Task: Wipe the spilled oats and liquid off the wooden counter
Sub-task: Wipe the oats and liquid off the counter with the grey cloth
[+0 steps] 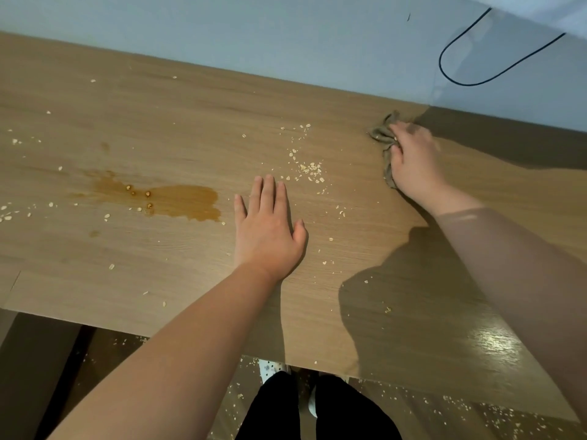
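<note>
A brown liquid puddle [184,201] with a few oats in it lies on the wooden counter [133,128], left of centre. Scattered oats [309,169] sit in a patch near the middle, and single flakes are spread across the rest of the top. My left hand [270,227] rests flat on the counter with straight fingers, just right of the puddle. My right hand [413,160] is far right near the wall, its fingers curled over a crumpled grey-brown cloth [382,134] pressed on the wood.
A pale wall [286,42] runs along the counter's far edge, with a black cable [470,81] looping on it at upper right. Oats litter the floor [444,408] below the near edge. My legs in black trousers [317,408] stand by the counter.
</note>
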